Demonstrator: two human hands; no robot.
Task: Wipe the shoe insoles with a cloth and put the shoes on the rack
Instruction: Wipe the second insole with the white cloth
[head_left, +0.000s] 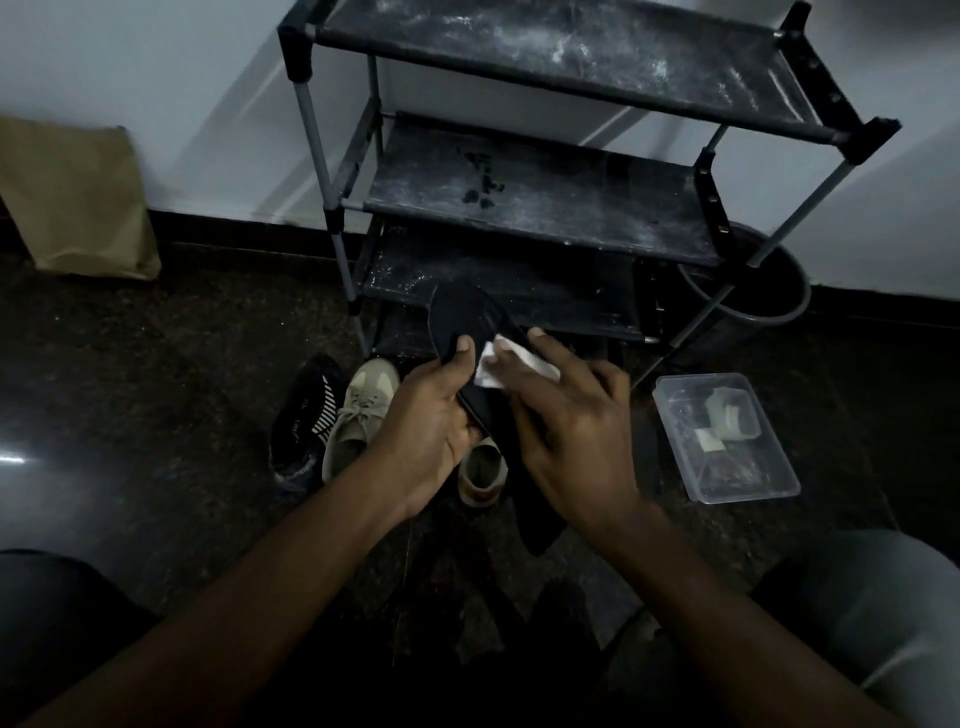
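Observation:
My left hand (434, 421) grips a black insole (462, 317) by its lower half, the toe end pointing up toward the rack. My right hand (569, 415) presses a small white cloth (498, 361) flat against the insole. Beneath my hands on the floor lie a beige lace-up shoe (361, 410), a second beige shoe (483, 467) partly hidden, a black shoe with white stripes (306, 415) and another dark shoe (535, 514). The black three-shelf shoe rack (540, 208) stands right behind, its dusty shelves holding no shoes.
A clear plastic box (727, 441) with folded cloths sits on the dark floor to the right. A dark round bin (753, 291) stands behind the rack's right leg. A brown paper bag (78, 202) leans on the white wall at left. My knees frame the bottom corners.

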